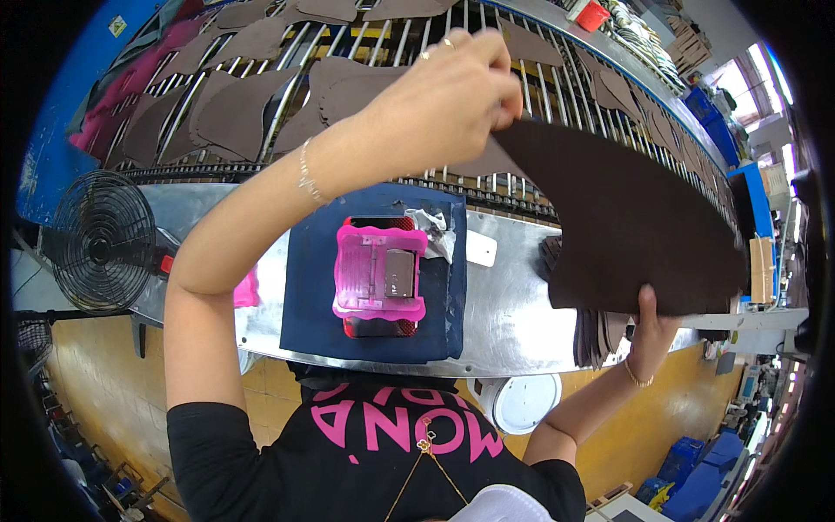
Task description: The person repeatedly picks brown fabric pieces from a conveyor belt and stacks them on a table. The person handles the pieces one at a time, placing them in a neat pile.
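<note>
A large dark brown cut piece of leather-like sheet (644,209) is raised at the right, above the table's right part. My left hand (470,96) reaches across, over the near side of the rod conveyor, and pinches the piece's upper left corner. Its fingers are slightly blurred. Along the lower edge, my right hand (652,339) grips the same piece, thumb on the near face and the other fingers hidden behind. Beneath it, a stack of similar brown pieces (593,339) overhangs the front table edge, partly covered by the held piece.
The conveyor of metal rods (296,43) carries several brown pieces (230,113). On the metal table (513,296), a pink plastic holder (361,270) sits on a dark blue mat (304,313), near crumpled silvery wrapping (432,233). A black fan (100,248) stands left; a white bucket (526,404) is below.
</note>
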A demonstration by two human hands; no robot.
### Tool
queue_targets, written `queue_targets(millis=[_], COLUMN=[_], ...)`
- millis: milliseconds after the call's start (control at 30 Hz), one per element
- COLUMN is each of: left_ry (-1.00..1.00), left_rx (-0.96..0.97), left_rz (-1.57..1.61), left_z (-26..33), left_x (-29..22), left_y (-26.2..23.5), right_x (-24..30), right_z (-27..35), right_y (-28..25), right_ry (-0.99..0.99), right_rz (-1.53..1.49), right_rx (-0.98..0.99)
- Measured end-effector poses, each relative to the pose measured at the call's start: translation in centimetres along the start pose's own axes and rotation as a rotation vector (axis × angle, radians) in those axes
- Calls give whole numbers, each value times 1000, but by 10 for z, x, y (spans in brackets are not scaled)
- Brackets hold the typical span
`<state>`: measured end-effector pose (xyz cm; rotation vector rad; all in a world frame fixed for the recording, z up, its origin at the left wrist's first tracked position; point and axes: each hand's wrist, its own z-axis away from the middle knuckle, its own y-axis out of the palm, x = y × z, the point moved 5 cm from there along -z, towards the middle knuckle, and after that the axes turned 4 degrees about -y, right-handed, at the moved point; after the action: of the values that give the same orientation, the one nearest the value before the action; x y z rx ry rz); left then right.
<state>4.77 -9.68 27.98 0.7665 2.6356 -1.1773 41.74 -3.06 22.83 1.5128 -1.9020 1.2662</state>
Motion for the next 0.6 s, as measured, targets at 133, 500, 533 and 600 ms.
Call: queue_targets(millis=[133,500,533,600], left_ry=[-232,-718,-747,-819], left_rx=[-142,-103,-106,-107], left_rz=[29,116,118,126], left_z=[2,145,156,178], left_x=[27,70,72,75], left_y=[-36,-75,-76,-77], right_x=[-14,-182,-187,-193], right_z=[-43,-74,-75,-74], right_y=[89,287,294,304], right_ry=[286,694,686,731], right_rz=[-317,-711,-723,-672], right_rx=[-13,203,209,178])
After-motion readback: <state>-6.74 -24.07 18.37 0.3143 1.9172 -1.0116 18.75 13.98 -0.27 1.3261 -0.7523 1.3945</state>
